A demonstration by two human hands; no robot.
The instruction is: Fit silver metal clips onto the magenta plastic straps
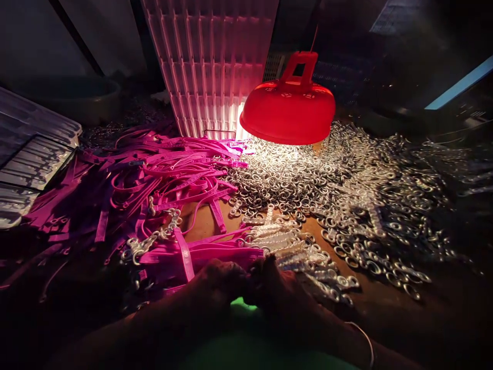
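My left hand [221, 282] and my right hand [278, 283] meet at the near edge of the work surface, both in deep shadow. Their fingers are curled and pressed together, and whatever lies between them is too dark to make out. Just beyond my left hand lies a stack of flat pink straps [227, 255], with one strap [185, 257] crossing over it. Shiny metal clasps [144, 245] lie at the left end of this stack. Beyond my right hand are rows of pale, silvery linked pieces [283, 239] with ring ends.
A large tangle of pink straps [169, 177] covers the left. Heaped metal rings and clasps [308, 180] spread across the right, under a hanging red lamp shade [288, 113]. A ribbed plastic crate [215, 67] stands behind; another clear crate [34, 159] is at far left.
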